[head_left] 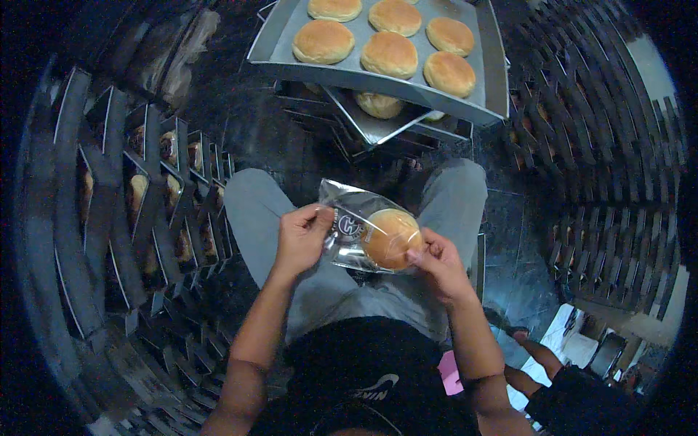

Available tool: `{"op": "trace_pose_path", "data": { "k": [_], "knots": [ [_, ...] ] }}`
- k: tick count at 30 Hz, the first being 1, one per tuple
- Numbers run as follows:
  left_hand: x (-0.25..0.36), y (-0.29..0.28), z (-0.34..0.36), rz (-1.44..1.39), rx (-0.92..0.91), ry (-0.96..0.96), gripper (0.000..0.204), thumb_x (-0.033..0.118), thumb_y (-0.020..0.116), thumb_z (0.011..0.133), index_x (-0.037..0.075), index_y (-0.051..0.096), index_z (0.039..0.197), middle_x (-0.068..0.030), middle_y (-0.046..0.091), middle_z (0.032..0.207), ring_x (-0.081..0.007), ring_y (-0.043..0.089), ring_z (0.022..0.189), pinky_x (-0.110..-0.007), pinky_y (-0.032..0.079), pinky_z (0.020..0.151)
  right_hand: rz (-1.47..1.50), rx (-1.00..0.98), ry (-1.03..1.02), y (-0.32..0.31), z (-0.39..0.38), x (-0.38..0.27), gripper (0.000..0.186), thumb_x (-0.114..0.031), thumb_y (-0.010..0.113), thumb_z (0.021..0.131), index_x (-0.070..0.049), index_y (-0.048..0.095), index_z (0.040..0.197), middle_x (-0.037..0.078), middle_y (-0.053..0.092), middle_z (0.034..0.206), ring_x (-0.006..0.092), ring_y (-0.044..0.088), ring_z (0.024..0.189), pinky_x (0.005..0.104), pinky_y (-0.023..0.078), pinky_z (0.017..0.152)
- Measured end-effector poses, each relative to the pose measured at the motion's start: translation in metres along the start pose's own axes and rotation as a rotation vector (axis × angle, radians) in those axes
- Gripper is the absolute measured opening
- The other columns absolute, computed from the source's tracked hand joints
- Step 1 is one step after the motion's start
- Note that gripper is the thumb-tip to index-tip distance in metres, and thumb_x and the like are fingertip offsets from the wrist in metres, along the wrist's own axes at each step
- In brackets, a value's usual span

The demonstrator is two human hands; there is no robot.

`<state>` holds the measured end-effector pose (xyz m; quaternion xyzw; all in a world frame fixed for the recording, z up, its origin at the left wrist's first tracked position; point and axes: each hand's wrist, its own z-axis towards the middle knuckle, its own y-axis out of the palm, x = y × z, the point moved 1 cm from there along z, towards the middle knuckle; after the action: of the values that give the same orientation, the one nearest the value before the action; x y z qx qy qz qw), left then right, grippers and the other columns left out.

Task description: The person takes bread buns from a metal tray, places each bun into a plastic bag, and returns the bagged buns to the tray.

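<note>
A round golden bun (pixel 392 236) lies inside a clear plastic bag (pixel 349 251) with printing on it, held over my lap between both hands. My left hand (pixel 304 231) pinches the bag's left end with thumb and fingers. At the other end, my right hand (pixel 438 263) grips the bag around the bun's lower right edge, thumb on top. Ahead of my knees stands a metal tray (pixel 327 71) of several round buns (pixel 389 54), spaced apart in rows.
More trays (pixel 378 134) are stacked crookedly beneath the top one, with a bun (pixel 379 104) showing. Racks of dark trays (pixel 109 211) rise close on my left, and others (pixel 603 167) on my right. Behind at the right, another person's arm (pixel 542 356) reaches toward a white surface.
</note>
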<state>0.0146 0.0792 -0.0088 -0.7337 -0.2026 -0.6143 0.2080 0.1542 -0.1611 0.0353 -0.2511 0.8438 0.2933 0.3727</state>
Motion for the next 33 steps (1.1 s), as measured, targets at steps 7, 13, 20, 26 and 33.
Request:
{"op": "trace_pose_path", "data": {
  "k": [7, 13, 20, 26, 33],
  "knots": [
    [0.031, 0.057, -0.016, -0.838, -0.24, -0.023, 0.07, 0.035, 0.068, 0.096, 0.001, 0.038, 0.15, -0.0152, 0.054, 0.143, -0.0223, 0.057, 0.125, -0.037, 0.043, 0.108, -0.873, 0.204, -0.885, 0.039, -0.042, -0.029, 0.051, -0.005, 0.077, 0.082, -0.001, 0.062, 0.131, 0.02, 0.064, 0.132, 0.0326, 0.058, 0.129, 0.0479, 0.041, 0.111],
    [0.084, 0.094, -0.031, -0.612, -0.165, 0.163, 0.082, 0.03, 0.064, 0.094, 0.002, 0.02, 0.156, -0.0167, 0.042, 0.151, -0.0302, 0.042, 0.142, -0.041, 0.033, 0.118, -0.887, 0.305, -1.189, 0.067, -0.017, -0.016, 0.051, -0.007, 0.069, 0.083, 0.0, 0.061, 0.133, 0.022, 0.063, 0.133, 0.0424, 0.053, 0.134, 0.0637, 0.018, 0.119],
    [0.079, 0.084, -0.021, -0.766, -0.031, -0.057, 0.059, 0.009, 0.054, 0.096, 0.004, 0.031, 0.151, -0.0153, 0.05, 0.144, -0.028, 0.052, 0.132, -0.04, 0.041, 0.112, -1.002, 0.152, -1.131, 0.07, 0.001, -0.004, 0.052, -0.016, 0.071, 0.085, -0.004, 0.061, 0.134, 0.022, 0.052, 0.147, 0.0386, 0.045, 0.142, 0.0672, 0.011, 0.119],
    [0.066, 0.078, -0.008, -1.154, 0.084, -0.221, 0.06, 0.047, 0.038, 0.1, 0.003, 0.048, 0.139, -0.0202, 0.06, 0.132, -0.0347, 0.061, 0.119, -0.049, 0.049, 0.104, -0.815, 0.022, -1.1, 0.055, 0.001, 0.025, 0.03, -0.024, 0.076, 0.082, -0.01, 0.071, 0.109, 0.018, 0.047, 0.153, 0.0374, 0.039, 0.146, 0.0651, 0.008, 0.12],
    [0.036, 0.08, 0.003, -1.27, -0.099, -0.476, 0.06, 0.044, 0.041, 0.102, -0.003, 0.049, 0.139, -0.0244, 0.058, 0.135, -0.0411, 0.057, 0.126, -0.052, 0.048, 0.108, -0.939, 0.217, -0.844, 0.031, -0.003, 0.006, 0.021, -0.015, 0.077, 0.083, -0.007, 0.07, 0.101, 0.014, 0.066, 0.125, 0.0321, 0.063, 0.104, 0.0492, 0.042, 0.096]
  ]
}}
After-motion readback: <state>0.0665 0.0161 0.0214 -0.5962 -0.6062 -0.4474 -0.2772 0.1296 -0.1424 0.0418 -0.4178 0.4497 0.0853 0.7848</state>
